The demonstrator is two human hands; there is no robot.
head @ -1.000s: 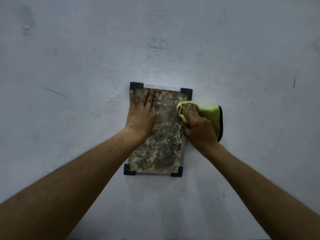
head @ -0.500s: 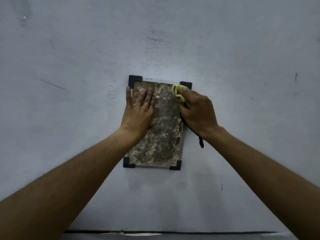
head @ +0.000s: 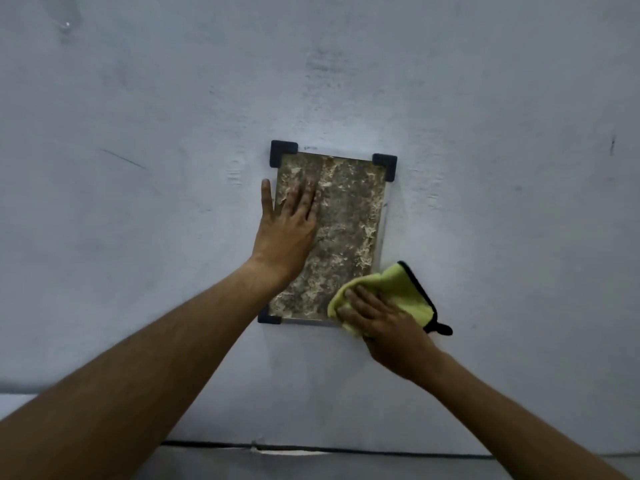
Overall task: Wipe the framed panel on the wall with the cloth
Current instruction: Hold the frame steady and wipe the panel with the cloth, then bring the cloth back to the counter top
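Item 1, panel (head: 346, 230): an upright rectangle flat on the wall (head: 485, 98), at the middle of my view. Its face is mottled brown and grey with pale crusty patches. I count three black corner caps: top left (head: 282, 152), top right (head: 386, 164) and bottom left (head: 268, 319). The bottom right corner is covered.

Item 2, cloth (head: 405, 292): yellow-green with a black trim. It is bunched over the panel's bottom right corner and spreads onto the wall just beside it. A black loop (head: 441, 329) sticks out at its lower right.

Item 3, right hand (head: 388, 327): it lies on top of the cloth. Its fingers (head: 362, 299) are fairly straight and press the cloth against the panel, and a fold of cloth laps their tips. I cannot see the thumb.

Item 4, left hand (head: 287, 230): the palm is flat on the panel's left side. Its fingers (head: 304, 199) are straight, point up and grip nothing. The thumb rests on the wall just beside the left edge. Both forearms are bare and reach in from the lower corners.

Item 5, wall: pale grey with scuffs and a thin slanted scratch (head: 123, 158) well to the left. A dark line (head: 346, 448) runs along its foot.
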